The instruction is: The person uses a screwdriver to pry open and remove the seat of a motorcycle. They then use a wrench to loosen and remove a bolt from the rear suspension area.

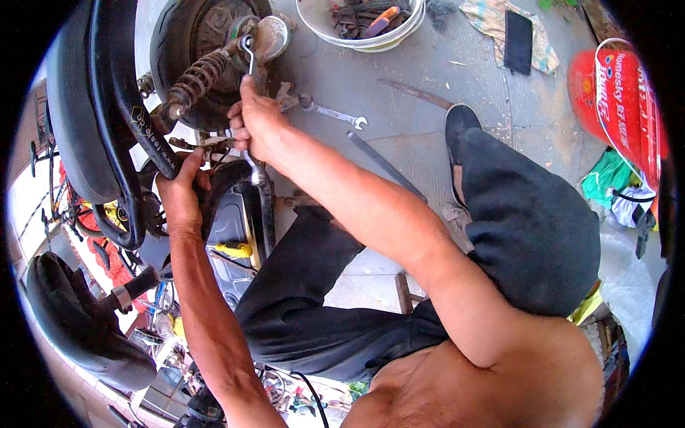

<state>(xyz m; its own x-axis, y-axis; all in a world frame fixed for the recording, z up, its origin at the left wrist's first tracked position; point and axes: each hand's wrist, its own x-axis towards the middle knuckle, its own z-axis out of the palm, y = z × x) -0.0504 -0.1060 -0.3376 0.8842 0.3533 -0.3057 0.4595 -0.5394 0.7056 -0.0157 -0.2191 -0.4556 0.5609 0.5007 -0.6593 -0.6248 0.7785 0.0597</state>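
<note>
My right hand (258,123) is closed around a combination wrench (250,63). Its ring end sits at the shock absorber's lower mount beside the rear wheel; the other end shows below my fingers. My left hand (182,191) is curled by the end of a black padded bar (153,146), under a dirty metal bracket (210,144). What its fingers grip is hidden. A rusty coil-spring shock absorber (202,80) lies across the wheel's black tyre (169,50), with a round dusty metal housing (272,37) at its far end.
A second wrench (335,114), a flat metal bar (385,165) and a rusty blade (414,93) lie on the grey floor. A white tool bucket (360,47), a phone (518,43) on a cloth and a red bucket (617,100) stand around. A yellow-handled tool (234,249) rests near my knee.
</note>
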